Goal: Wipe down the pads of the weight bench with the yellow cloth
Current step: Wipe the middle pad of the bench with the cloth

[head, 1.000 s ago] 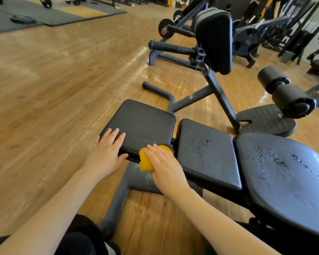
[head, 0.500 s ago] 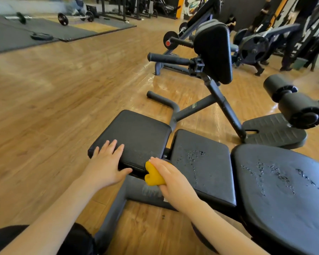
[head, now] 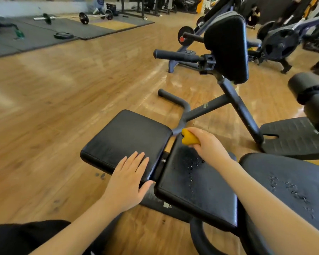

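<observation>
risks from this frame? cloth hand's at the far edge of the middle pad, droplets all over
1. The balled-up yellow cloth in the right hand sits at the far corner of the black middle bench pad; so little contact may smear the water droplets rather than lift them.
2. The large black pad on the right also carries droplets and could get skipped.
3. The left hand lies flat on the black end pad; it could slip if that surface is damp.

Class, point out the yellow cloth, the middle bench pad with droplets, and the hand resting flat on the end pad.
yellow cloth (head: 189, 138), head view, bunched yellow fold.
middle bench pad (head: 195, 184), head view, bare wet top.
left hand (head: 126, 181), head view, back of the hand.
</observation>
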Available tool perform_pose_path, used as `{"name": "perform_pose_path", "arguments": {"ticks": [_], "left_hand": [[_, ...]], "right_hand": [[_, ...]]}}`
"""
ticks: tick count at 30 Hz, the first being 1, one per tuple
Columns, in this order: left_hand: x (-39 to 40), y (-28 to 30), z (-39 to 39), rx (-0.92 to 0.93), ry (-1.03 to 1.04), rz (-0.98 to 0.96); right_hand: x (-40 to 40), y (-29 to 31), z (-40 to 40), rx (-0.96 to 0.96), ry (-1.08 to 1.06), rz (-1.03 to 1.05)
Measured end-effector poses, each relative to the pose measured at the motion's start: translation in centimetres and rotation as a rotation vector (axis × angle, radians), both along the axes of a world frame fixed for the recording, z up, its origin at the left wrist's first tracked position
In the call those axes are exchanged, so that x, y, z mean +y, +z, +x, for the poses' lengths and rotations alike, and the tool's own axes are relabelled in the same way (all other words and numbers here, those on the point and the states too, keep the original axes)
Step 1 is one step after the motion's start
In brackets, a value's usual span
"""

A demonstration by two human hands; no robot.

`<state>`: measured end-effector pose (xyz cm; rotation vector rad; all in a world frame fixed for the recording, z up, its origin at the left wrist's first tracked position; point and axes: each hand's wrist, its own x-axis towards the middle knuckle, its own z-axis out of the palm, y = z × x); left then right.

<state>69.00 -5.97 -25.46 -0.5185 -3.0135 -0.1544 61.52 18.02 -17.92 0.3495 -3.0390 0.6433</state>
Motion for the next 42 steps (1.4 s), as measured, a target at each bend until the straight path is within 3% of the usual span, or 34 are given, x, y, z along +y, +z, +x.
{"name": "perform_pose_path", "arguments": {"ticks": [7, 12, 18, 32, 36, 39, 42], "left_hand": [[0.9, -1.1, -0.7, 0.049, 0.043, 0.014], [0.9, -1.4, -1.5, 0.069, 0.038, 0.019], [0.9, -1.8, -1.6, 0.065, 0.047, 0.029], [1.2, -0.3, -1.2, 0.031, 0.061, -0.107], [1.6, 0.2, -0.9, 0.002, 0.028, -0.084], [1.2, 0.4, -0.9, 0.028, 0.026, -0.062], [1.1, 0.3, -0.7, 0.061, 0.042, -0.041]], "right_hand": [[0.1, -1.9, -5.4, -0.247, 0.007, 0.108], [-0.5, -3.8, -5.7, -0.148, -0.093, 0.009], [-1.4, -4.2, -4.5, -0.083, -0.108, 0.064], [-4.1, -6.0, 7.0, -0.079, 0.060, 0.062], [-2.9, -5.4, 9.4, -0.113, 0.224, 0.012], [-1.4, -5.1, 9.8, -0.018, 0.364, -0.035], [-0.5, -3.8, 10.0, -0.026, 0.340, 0.110]]}}
